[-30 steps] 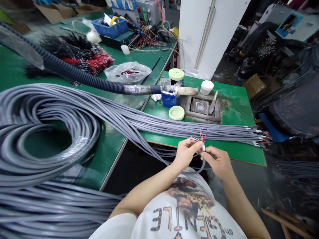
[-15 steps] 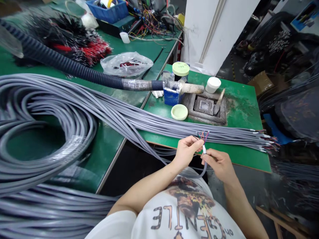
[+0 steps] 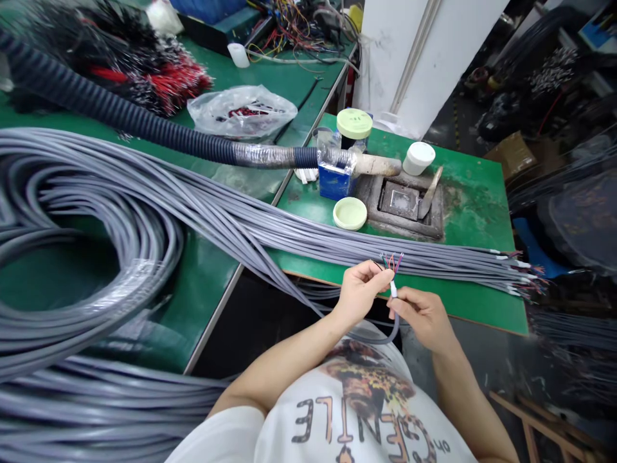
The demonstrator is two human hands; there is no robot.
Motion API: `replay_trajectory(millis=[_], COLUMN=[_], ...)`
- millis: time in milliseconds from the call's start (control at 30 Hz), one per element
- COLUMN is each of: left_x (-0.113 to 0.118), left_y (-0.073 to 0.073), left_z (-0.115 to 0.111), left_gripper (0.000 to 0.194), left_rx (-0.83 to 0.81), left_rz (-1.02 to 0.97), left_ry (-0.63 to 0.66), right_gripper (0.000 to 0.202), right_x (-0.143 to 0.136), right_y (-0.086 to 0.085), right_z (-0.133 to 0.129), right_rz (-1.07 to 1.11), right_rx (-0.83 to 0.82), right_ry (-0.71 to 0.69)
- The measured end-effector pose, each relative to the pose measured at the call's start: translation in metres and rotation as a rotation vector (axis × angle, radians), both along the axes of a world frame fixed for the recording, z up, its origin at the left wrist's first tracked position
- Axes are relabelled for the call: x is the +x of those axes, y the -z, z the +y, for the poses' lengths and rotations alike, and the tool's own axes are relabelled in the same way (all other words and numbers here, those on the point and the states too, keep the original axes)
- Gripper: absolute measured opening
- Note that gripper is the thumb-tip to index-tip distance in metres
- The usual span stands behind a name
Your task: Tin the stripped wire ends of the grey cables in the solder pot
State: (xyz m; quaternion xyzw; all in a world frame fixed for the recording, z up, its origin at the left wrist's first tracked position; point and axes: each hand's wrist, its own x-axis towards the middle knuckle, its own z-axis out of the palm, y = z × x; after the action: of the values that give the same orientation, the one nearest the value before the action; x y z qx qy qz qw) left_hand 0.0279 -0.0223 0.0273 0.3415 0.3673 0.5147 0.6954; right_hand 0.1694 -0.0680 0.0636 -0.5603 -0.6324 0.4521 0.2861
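At four o'clock in the view, the left hand point(image 3: 364, 290) pinches the wires point(image 3: 398, 262) of a cable point(image 3: 396, 325), which the right hand point(image 3: 424, 316) grips below its sleeve point(image 3: 394, 290). Past them, at twelve o'clock, a bundle point(image 3: 313, 233) crosses the surface point(image 3: 482, 193).

Grey cable point(image 3: 396, 326): held end up, wires fanned

Sheathed in smooth, round grey jacket. Fitted near the end with short white sleeve point(image 3: 394, 289), close to upright. Opens above the sleeve into a loose fan of thin coloured wires point(image 3: 398, 265), black, green, orange-red and purple among them, tips pale. Pinched at the base of the wires by left hand point(image 3: 362, 292), and just below the sleeve by right hand point(image 3: 424, 315). Bends beneath into a smooth curve, turning left, close to the person's front. Too fine at the tips for an exact wire count.
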Motion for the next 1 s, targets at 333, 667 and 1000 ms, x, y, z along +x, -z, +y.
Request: replay_trajectory(millis=[333, 667, 1000], left_x=[0.002, 0.001, -0.042], left_y=[-0.007, -0.006, -0.108], left_z=[-0.003, -0.003, -0.021], left_gripper=[0.037, 0.040, 0.018], left_rx=[0.049, 0.099, 0.617], left_rz=[0.064, 0.096, 0.069], left_ry=[0.017, 0.035, 0.552], right_gripper=[0.032, 0.032, 0.042], right_x=[0.006, 0.007, 0.118], right_y=[0.004, 0.002, 0.062], right_z=[-0.009, -0.010, -0.124], right_rz=[0.021, -0.001, -0.557], right_rx=[-0.024, -0.024, -0.250], right_ry=[0.003, -0.058, 0.248])
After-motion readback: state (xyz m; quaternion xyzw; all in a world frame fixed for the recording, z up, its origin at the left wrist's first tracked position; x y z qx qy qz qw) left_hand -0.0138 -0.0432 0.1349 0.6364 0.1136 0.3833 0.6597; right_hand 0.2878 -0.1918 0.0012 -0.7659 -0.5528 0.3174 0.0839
